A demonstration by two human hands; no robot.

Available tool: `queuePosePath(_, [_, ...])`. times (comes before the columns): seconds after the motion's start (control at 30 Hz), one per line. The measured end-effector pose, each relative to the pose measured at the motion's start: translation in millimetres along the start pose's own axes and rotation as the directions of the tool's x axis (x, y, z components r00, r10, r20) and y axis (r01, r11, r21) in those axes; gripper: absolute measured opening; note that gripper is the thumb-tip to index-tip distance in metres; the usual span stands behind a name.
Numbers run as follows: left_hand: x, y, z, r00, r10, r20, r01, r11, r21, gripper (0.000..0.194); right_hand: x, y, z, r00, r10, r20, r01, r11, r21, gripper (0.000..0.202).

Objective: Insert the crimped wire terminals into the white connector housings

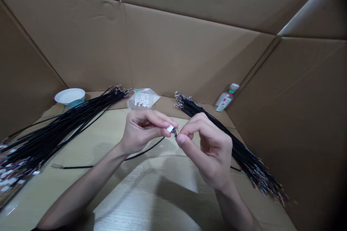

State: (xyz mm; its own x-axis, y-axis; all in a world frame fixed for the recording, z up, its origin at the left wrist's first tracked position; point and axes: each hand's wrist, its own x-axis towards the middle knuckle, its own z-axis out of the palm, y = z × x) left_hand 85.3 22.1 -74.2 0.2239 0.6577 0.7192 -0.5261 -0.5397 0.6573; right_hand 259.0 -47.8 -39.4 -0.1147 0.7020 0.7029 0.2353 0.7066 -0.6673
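Note:
Pinched between the thumb and fingers of my left hand [143, 130] is a small white connector housing [170, 128]. Thin coloured wires [175, 134] come out of its right side. My right hand [207, 148] is closed on these wires with thumb and forefinger, close beside the housing. Both hands are raised over the middle of the table. A single black cable [146, 151] runs behind my left wrist, its stripped end [56, 166] lying at the left. How this cable joins the wires is hidden by my hands.
A large bundle of black cables [62, 126] with white connectors lies left, another bundle [233, 144] with bare wire ends right. At the back are a bag of white housings [142, 99], a white bowl [69, 96] and a bottle [227, 98]. Cardboard walls [189, 50] surround the table.

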Motion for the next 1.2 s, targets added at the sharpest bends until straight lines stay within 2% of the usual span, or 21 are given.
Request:
queuePosePath(0.1, [-0.4, -0.1, 2.8, 1.0, -0.018, 0.016, 0.018, 1.0, -0.022, 0.019, 2.3, -2.9, -5.4, 0.997, -0.02, 0.077, 0.023, 0.999, -0.041, 0.017])
queuePosePath(0.27, [1.2, -2.3, 8.0, 0.998, -0.029, 0.06, 0.034, 0.996, -0.083, 0.021, 7.1, -4.2, -17.3, 0.976, 0.021, 0.215, -0.008, 0.998, -0.06, 0.019])
queuePosePath(0.43, [1.1, -6.4, 10.7, 0.999, -0.03, 0.04, 0.033, 0.996, -0.083, 0.016, 9.3, -2.4, -28.1, 0.952, 0.038, 0.304, -0.017, 0.997, -0.072, 0.017])
queuePosePath(0.7, [-1.3, -9.3, 13.0, 0.999, -0.025, -0.027, 0.026, 0.999, 0.035, 0.014, 9.4, 0.4, -31.2, 0.945, 0.083, 0.316, -0.032, 0.986, -0.163, 0.02])
queuePosePath(0.93, [-1.9, -11.3, 14.3, 1.0, -0.001, 0.0, 0.001, 1.0, 0.007, 0.018, 11.5, 1.3, -30.9, 0.942, 0.141, 0.305, -0.113, 0.988, -0.108, 0.019])
queuePosePath(1.2, [-2.2, -15.2, 13.5, 1.0, 0.003, -0.025, -0.003, 1.0, 0.02, 0.015, 14.9, 4.9, -25.5, 0.947, 0.198, 0.254, -0.175, 0.978, -0.111, 0.022])
